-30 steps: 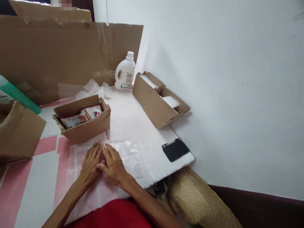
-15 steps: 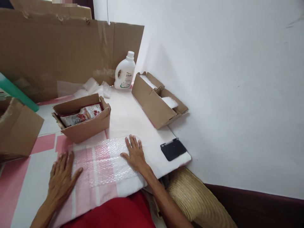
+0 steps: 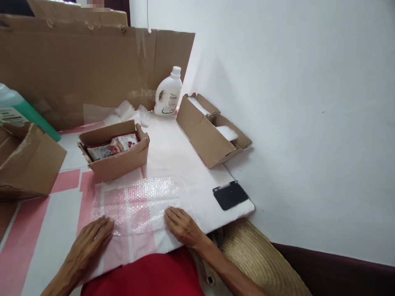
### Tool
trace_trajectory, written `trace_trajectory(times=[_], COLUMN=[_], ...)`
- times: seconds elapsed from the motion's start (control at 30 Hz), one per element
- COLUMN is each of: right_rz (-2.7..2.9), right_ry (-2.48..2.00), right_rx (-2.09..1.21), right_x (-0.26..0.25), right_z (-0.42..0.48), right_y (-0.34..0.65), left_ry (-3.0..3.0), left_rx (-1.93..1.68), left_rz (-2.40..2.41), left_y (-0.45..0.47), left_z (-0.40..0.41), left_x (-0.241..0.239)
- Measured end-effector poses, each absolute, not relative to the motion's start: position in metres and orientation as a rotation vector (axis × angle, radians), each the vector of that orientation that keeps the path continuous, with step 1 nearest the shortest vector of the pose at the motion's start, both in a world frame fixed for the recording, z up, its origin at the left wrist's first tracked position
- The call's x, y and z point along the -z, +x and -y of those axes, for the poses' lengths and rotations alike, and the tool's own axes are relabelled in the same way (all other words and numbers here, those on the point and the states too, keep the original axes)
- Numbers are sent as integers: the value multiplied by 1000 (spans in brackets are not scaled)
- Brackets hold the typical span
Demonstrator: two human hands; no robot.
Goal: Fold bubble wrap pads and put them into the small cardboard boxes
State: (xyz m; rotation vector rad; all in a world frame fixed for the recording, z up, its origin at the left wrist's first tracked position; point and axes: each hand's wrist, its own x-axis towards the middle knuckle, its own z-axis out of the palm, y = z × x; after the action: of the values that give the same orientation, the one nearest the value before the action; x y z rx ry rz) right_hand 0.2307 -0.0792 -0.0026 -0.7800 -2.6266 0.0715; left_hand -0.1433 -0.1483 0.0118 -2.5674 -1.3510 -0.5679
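Note:
A clear sheet of bubble wrap (image 3: 138,201) lies flat on the pink-and-white cloth in front of me. My left hand (image 3: 94,238) is at its lower left corner, fingers bent and pressed together on the edge. At the lower right corner, my right hand (image 3: 184,226) has its fingers curled in and closed on the edge. The fingertips of both hands are partly hidden. Just beyond the sheet stands a small open cardboard box (image 3: 119,164) with a red-and-white printed packet (image 3: 112,146) inside.
Against the wall sits a divided cardboard box (image 3: 203,137) with white packets. A black flat device (image 3: 230,195) lies by the table's right corner. Behind are a white jug (image 3: 168,94), crumpled plastic (image 3: 126,112) and a tall cardboard panel (image 3: 92,70). Left are another box (image 3: 33,160) and a green bottle (image 3: 33,115).
Both hands have drawn back toward me, from lying flat with fingers spread to closed at the near corners of the bubble wrap. The view has shifted slightly left.

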Motion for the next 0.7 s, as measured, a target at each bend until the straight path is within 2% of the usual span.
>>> trace_trajectory(times=[0.1,0.23,0.33,0.5,0.6,0.7], right_rz=[2539,2310,2122,1729,1517,1447], right_ry=[-756,-876,-957,-1314,-1487,-1545], right_rx=[-110,-435,-666,-1002,-973,-868], right_x=[0,-15,-22,-17,-5,6], right_z=[75,76,75,58,43,31], right_y=[230,233,238,241,233,223], left_ry=[-2571,-2557,-2560,-2344,-1992,-1792], left_rx=[529,586,774,1169,1240,1261], left_rz=[1282,1432,1600,2482,2947,3028], left_y=[-141,-137,-140,-148,-147,-140], left_z=[147,154,157,140,121,106], left_x=[-23,-31,-32,-37,-39,-36])
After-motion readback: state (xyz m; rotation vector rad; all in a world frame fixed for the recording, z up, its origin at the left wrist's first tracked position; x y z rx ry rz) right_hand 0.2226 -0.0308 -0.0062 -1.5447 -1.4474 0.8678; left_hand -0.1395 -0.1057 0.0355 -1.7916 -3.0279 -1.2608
